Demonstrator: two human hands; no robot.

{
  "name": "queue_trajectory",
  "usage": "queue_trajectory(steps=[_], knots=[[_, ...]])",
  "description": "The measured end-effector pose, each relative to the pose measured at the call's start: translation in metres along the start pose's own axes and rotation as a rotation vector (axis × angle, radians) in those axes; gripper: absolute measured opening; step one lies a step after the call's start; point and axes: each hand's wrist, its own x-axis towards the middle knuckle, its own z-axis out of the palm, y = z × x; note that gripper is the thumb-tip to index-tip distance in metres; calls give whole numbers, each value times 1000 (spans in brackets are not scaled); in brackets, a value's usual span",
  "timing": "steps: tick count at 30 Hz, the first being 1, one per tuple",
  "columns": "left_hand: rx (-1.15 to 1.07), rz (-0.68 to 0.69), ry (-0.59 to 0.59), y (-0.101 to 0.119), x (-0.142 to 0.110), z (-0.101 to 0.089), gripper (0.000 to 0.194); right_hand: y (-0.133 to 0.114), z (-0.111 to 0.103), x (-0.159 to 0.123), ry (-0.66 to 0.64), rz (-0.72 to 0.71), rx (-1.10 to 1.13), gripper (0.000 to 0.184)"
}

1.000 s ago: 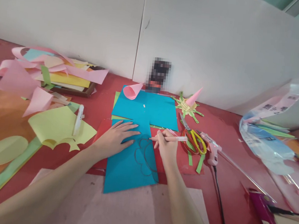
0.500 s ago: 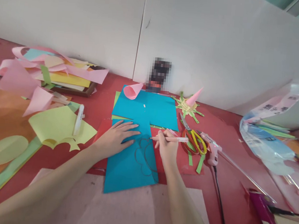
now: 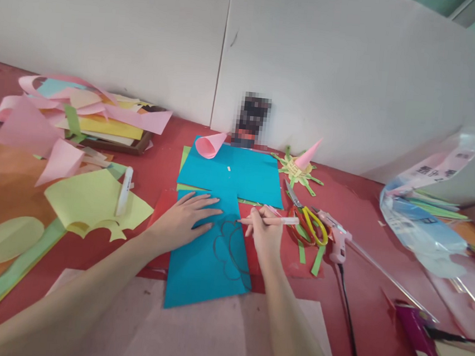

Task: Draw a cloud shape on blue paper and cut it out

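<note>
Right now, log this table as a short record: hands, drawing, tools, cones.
left hand: flat on teal blue paper sheet
right hand: grip closed on a pale pink pen, tip near the sheet's right edge
drawing: dark scalloped outline on the sheet
tools: metal scissors with yellow and red handles, beside pale pink glue gun
cones: pink paper cone lying down; second pink cone atop yellow paper flower

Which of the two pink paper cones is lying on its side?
The left cone, on blue paper, its mouth showing; the right cone stands tip upward.

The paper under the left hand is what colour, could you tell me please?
The paper is blue; the head view shows it best.
</note>
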Motion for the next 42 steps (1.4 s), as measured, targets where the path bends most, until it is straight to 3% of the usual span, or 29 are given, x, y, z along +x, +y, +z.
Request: queue_trajectory(steps=[15, 32, 37, 42], knots=[[27, 3, -1, -1, 0, 2, 36, 6, 1, 1, -40, -9, 9, 32], [17, 10, 6, -2, 0, 3, 36, 0, 4, 1, 68, 19, 78, 31], [19, 7, 6, -2, 0, 2, 36, 3, 2, 1, -7, 1, 89, 31], [12, -1, 4, 0, 0, 1, 36, 3, 3, 1, 76, 13, 79, 29]])
